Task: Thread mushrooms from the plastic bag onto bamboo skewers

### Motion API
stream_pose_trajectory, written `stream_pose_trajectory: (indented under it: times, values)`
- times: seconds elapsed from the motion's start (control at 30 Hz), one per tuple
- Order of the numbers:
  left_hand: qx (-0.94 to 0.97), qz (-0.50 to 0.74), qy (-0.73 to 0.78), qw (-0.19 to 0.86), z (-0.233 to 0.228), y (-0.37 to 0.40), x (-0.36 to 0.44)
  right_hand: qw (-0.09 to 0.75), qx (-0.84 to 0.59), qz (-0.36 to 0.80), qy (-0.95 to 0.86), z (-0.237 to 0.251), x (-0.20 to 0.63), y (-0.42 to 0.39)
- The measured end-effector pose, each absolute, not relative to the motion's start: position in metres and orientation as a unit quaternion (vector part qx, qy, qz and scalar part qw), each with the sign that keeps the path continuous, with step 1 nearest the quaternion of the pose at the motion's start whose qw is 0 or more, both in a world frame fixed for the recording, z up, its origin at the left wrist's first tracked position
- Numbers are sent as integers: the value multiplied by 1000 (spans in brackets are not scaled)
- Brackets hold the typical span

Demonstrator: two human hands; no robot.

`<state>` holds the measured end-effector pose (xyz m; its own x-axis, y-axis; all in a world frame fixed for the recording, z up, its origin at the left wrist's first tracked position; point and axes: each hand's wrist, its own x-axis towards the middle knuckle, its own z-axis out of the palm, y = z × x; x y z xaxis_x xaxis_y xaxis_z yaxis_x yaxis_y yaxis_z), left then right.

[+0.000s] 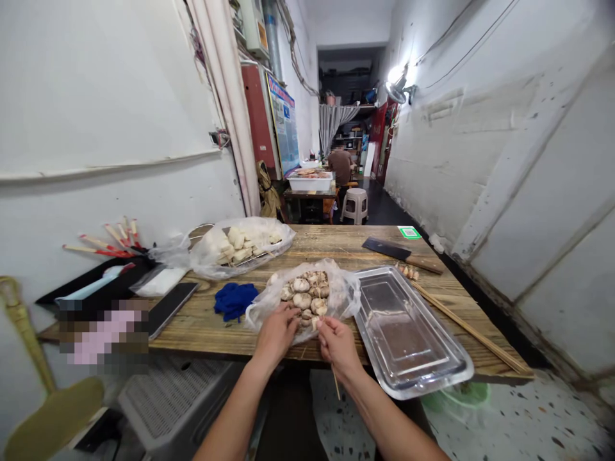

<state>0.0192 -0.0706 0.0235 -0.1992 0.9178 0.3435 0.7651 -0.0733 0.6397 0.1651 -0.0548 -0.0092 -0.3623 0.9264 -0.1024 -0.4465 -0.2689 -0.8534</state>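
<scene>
This looks like a small eatery or its prep room: a wooden table [336, 246] bears a cleaver [387, 248], skewers [473, 329], bagged mushrooms [302, 299] and a QR card [409, 233]; farther back, between scuffed walls [461, 134], are a second table [314, 194] with a heaped tub [311, 184], a plastic stool [355, 202] and a big poster [284, 125].

The one view comes from a camera on the person's head, looking forward and down from just behind the near edge of a wooden table [331, 240]. The left hand [275, 334] and right hand [339, 346] are close, low in the middle of the view. It faces down a narrow room, between a left wall [96, 96] and right wall [480, 141], towards a seated person [340, 168] well away.
</scene>
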Motion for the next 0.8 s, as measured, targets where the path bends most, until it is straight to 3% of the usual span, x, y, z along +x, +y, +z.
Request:
stream_pose_trajectory:
  times: [0.27, 0.53, 0.8]
  values:
    - [646, 467, 553, 243, 44, -83, 51, 405, -183, 857, -262, 1, 177, -54]
    - [578, 495, 552, 341, 40, -87, 59, 409, -213, 830, -314, 1, 178, -55]
    - [347, 613, 522, 480, 31, -83, 51, 408, -273, 782, -384, -4, 190, -68]
